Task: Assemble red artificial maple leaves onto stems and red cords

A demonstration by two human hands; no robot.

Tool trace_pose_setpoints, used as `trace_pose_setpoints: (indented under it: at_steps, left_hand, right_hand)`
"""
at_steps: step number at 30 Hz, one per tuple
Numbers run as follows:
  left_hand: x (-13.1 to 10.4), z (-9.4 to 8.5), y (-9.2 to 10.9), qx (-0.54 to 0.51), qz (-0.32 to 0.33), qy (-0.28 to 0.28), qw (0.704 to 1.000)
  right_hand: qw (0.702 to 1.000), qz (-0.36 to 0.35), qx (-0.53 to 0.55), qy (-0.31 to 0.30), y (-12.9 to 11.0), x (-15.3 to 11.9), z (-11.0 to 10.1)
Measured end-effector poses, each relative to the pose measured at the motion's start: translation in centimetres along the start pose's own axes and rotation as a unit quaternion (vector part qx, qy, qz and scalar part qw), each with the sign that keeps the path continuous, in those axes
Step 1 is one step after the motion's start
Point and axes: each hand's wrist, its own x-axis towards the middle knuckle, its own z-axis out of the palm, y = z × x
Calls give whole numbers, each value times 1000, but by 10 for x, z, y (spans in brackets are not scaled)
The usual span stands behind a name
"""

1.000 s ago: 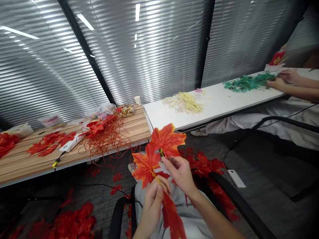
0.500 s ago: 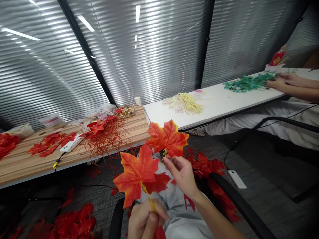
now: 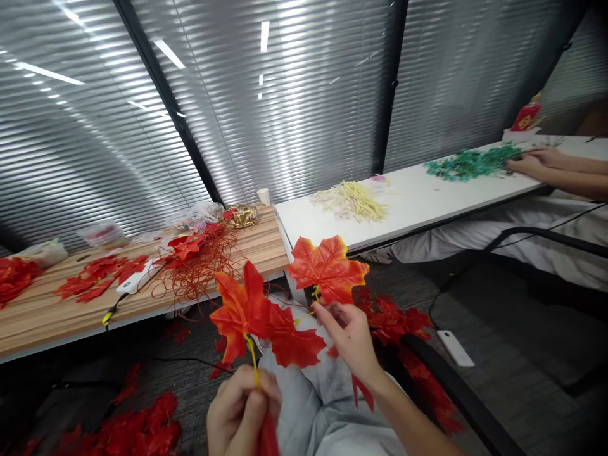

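From my end, the wood-grain table runs smooth and striped along the left, meeting the glossy white table. On the wood lies a tangle of thin, loopy red cords; on the white, a heap of pale yellow strips and a feathery green pile. Above the lap, I see 2 hands pinched closed. My left hand grips the yellow stem of a jagged, orange-veined leaf. My right hand pinches the twisted yellow stem of a broad, pointed red leaf, spread nearly flat.
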Motion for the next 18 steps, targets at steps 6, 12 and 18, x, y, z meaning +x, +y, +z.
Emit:
trace_pose_setpoints:
  at_steps: [6,12,18]
  left_hand:
    - [34,19,-1,104,71,-77,989]
    - [36,30,-7,117,18,-106,987]
    - [36,33,-6,69,-11,-65,995]
  right_hand:
    - [999,15,-2,-37,-12,-3,-3]
    - [999,21,25,-38,-13,-10,-5]
    - [998,-27,3,-57,-15,-12,-9]
